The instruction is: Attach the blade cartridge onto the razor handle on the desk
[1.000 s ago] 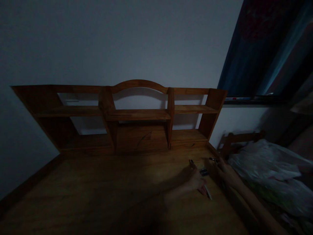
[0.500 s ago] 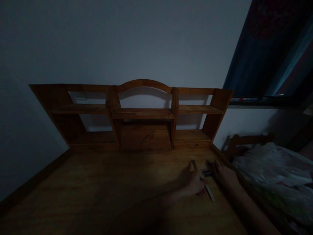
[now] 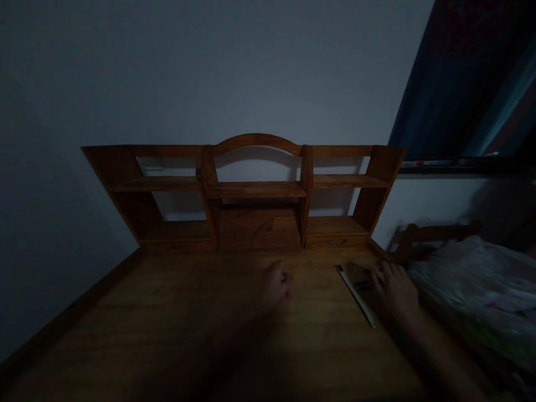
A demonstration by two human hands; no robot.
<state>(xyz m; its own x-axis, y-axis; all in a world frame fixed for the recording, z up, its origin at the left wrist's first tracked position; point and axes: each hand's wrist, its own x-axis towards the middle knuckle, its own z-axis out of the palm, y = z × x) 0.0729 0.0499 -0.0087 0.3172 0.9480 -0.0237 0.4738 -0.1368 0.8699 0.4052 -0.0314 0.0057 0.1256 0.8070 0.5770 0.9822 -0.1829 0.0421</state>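
Note:
A long thin pale stick with a dark tip, perhaps a brush (image 3: 355, 296), lies slanted on the wooden desk (image 3: 167, 318). My left hand (image 3: 276, 286) is to the left of it, slightly blurred, with curled fingers. A small dark spot shows among those fingers, too small to name. On the other side of the stick, my right hand (image 3: 397, 289) rests low over the desk's right edge, fingers bent down and together. What lies under its fingertips is hidden. Small dark pieces (image 3: 363, 285) lie between the stick and my right hand.
A wooden shelf unit (image 3: 257, 191) with several compartments stands along the back of the desk against the wall. Past the right edge are a wooden chair back (image 3: 444, 231) and a heap of clear plastic bags (image 3: 477, 279). A dark window is at upper right. The light is dim.
My left hand has moved left, off the pale stick, which now lies uncovered on the desk. My right hand stays by the dark pieces. The view has shifted slightly.

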